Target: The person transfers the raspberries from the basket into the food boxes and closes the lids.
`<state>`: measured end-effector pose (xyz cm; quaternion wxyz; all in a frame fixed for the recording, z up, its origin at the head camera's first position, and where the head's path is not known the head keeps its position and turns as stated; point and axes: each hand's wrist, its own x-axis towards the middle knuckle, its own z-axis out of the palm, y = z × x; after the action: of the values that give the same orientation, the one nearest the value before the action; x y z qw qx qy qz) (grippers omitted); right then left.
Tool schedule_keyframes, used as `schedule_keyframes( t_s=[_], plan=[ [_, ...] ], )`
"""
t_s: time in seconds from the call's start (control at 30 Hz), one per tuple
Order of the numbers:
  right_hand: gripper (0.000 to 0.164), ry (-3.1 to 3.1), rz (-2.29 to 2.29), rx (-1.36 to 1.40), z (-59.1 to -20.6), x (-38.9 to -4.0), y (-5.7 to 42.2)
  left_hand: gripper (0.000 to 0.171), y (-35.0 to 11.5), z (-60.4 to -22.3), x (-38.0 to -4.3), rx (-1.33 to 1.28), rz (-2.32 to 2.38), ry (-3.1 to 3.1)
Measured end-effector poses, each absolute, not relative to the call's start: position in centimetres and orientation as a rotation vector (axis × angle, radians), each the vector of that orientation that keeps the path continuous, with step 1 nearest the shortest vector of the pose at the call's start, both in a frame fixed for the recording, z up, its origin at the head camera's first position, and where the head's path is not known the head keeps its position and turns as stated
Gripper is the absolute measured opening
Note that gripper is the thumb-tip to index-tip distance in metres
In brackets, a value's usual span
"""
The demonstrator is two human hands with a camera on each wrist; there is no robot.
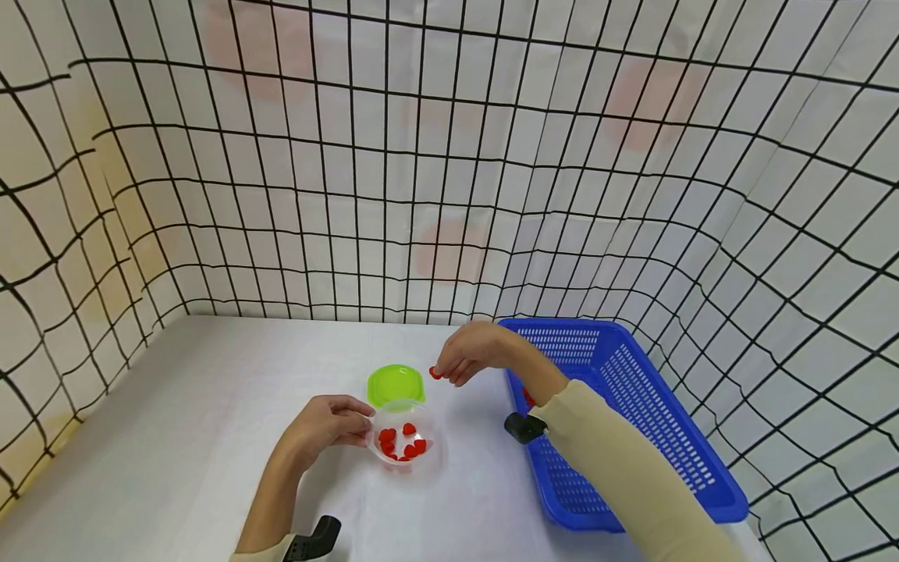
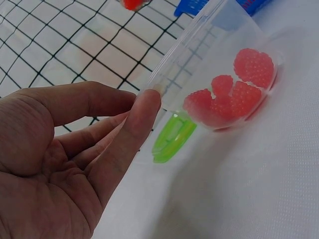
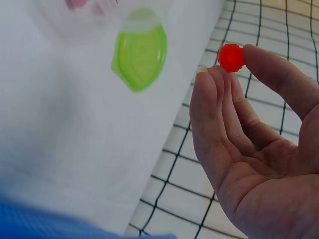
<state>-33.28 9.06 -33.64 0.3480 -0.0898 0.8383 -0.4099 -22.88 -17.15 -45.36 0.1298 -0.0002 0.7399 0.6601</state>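
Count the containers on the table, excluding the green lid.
2: the clear bowl of red berries, pinched at its rim by the left hand, and the blue basket at right, partly hidden behind the right sleeve. No others show.

**Red berries (image 1: 409, 428) the most numerous kind**

One clear bowl (image 1: 431, 428), one green lid (image 1: 395, 384), one blue basket (image 1: 663, 421), one counter (image 1: 211, 406). At least five red berries lie in the bowl; they overlap, so the exact number cannot be told. One more berry (image 1: 435, 373) is in the fingers. Red also shows in the basket, partly hidden by an arm, its count unclear. Two hands: one left hand (image 1: 330, 425), one right hand (image 1: 474, 355). Two black wrist devices (image 1: 525, 428).
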Motion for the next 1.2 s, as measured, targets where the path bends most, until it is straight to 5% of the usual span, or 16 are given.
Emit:
schedule_keyframes(
  t_s=[1.2],
  plan=[
    [0.014, 2.013, -0.975, -0.247, -39.0, -31.1, 3.6, 0.029, -17.3, -45.3, -23.0, 0.048, 1.933, 2.127]
  ],
)
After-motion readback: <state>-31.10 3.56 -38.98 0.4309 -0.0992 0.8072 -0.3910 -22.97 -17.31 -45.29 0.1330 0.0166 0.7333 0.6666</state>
